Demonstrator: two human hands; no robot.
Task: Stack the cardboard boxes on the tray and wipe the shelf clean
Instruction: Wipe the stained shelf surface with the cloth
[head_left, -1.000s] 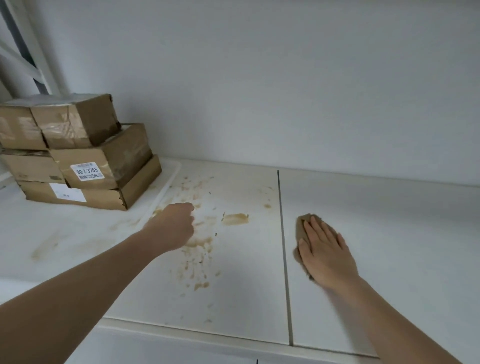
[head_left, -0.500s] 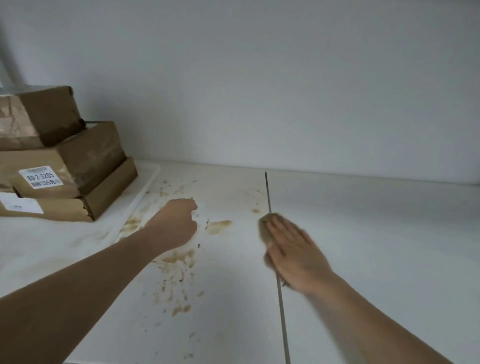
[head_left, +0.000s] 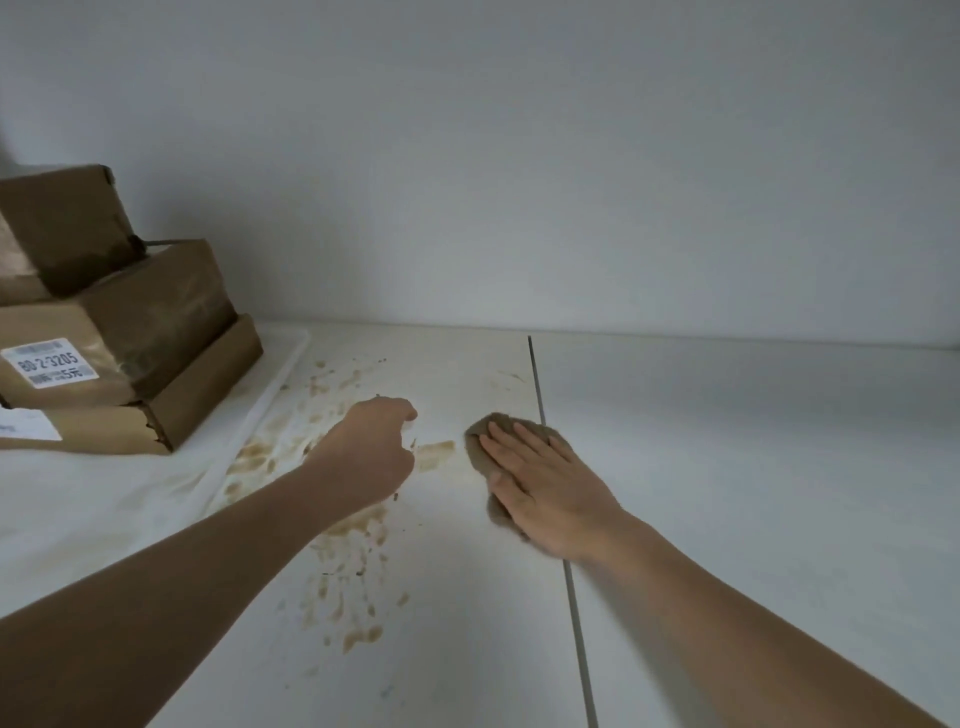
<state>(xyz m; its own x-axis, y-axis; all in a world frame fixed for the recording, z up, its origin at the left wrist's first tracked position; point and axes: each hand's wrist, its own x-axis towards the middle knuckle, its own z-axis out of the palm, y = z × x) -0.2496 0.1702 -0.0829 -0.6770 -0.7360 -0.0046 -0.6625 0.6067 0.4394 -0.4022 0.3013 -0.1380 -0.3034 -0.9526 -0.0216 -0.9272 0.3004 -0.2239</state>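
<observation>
Since we're mid-wipe, quick rundown:
boxes: cardboard boxes (head_left: 119, 332) stacked on white tray (head_left: 104, 499), matte brown, out of the way
left hand (head_left: 371, 452): curled fist, holds nothing, braced on shelf (head_left: 753, 467)
stains (head_left: 353, 535): tan smears, w/ crumbs
right hand (head_left: 545, 483): fingers flat, pressing brown cloth (head_left: 480, 441) beside smears

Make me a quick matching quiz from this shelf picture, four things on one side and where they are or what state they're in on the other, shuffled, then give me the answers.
Things
1. cardboard boxes
2. cloth
3. left hand
4. brown stains

Places or states
A. curled into a loose fist, holding nothing
B. pressed flat under the right hand
C. stacked on the tray
D. smeared across the shelf left of the seam

Pairs: 1-C, 2-B, 3-A, 4-D
</observation>
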